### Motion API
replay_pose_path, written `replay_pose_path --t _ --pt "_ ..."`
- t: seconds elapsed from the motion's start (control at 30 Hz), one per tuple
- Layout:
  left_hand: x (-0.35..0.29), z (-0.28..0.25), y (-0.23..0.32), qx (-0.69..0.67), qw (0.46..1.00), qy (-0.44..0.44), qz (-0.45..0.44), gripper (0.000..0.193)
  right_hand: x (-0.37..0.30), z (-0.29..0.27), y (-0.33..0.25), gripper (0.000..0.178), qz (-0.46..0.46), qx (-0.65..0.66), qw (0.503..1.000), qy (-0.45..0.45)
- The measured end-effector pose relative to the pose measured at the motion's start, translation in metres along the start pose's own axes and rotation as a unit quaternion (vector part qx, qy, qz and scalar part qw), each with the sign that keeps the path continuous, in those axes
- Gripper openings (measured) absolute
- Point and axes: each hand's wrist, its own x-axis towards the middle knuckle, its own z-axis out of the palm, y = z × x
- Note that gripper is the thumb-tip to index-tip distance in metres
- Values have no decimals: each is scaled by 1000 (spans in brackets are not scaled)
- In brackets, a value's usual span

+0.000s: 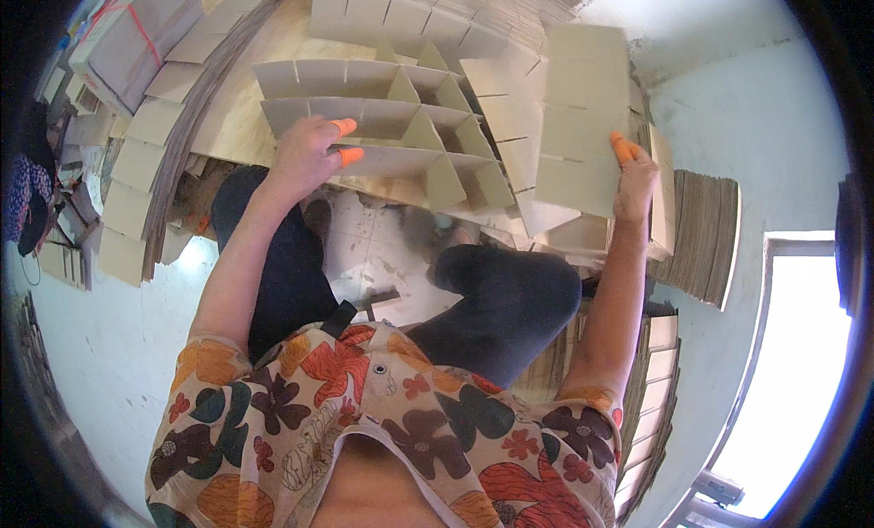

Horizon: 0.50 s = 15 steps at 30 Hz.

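A partly assembled cardboard divider (373, 111), with long strips crossed by shorter pieces to form open cells, sits on the wooden worktop in front of me. My left hand (312, 155) is at its near left side. Two fingertips wearing orange covers grip the nearest long strip, whose left end the hand hides. On the right, my right hand (635, 180) grips the edge of a flat slotted cardboard piece (583, 118), held upright beside the divider. An orange cover shows on this hand too; its other fingers are mostly hidden.
Slotted cardboard strips (391, 18) are stacked at the back, with another fanned row (510, 118) right of the divider. A long stack (150, 155) runs along the left, near a carton with red strapping (137, 45). More cardboard stacks (701, 228) stand at right, by the wall.
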Motion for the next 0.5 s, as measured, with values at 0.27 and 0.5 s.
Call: replay_pose_path --t 0.27,0.5 --pt "-11 9 -25 14 997 8 73 22 -69 92 -109 46 -177 -85 971 -136" --pt "-12 13 -24 7 999 -3 53 16 -93 167 -121 47 -250 -47 945 -208"
